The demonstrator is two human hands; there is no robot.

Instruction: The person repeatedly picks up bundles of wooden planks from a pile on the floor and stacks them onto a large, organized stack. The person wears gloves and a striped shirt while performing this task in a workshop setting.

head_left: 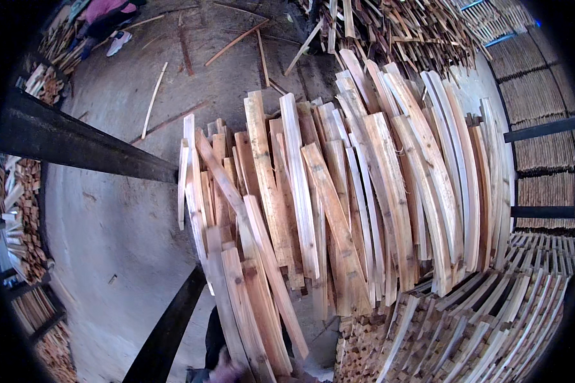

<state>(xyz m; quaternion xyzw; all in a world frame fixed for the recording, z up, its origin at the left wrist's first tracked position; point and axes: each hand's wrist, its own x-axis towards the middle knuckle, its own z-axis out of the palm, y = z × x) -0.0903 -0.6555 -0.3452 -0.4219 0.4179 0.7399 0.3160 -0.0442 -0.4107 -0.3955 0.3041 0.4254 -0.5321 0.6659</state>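
Note:
At the lower edge my left hand [227, 372] shows as a blurred patch, closed against the left side of a small bundle of sawn wooden slats [252, 313]. These slats slant away from me, their far ends overlapping the near left of a big heap. My fingers are mostly smeared or cut off by the picture's edge. My right hand does not show. The heap of wooden slats [370, 191] lies side by side, lengths uneven, some crossing over others.
Dark metal bars [86, 137] run beside the heap at left, another [166, 332] at lower left. Stacked slats [473, 325] stand at lower right. Loose sticks [236, 41] lie on the concrete floor [118, 236]. A person's shoe [119, 43] shows at upper left.

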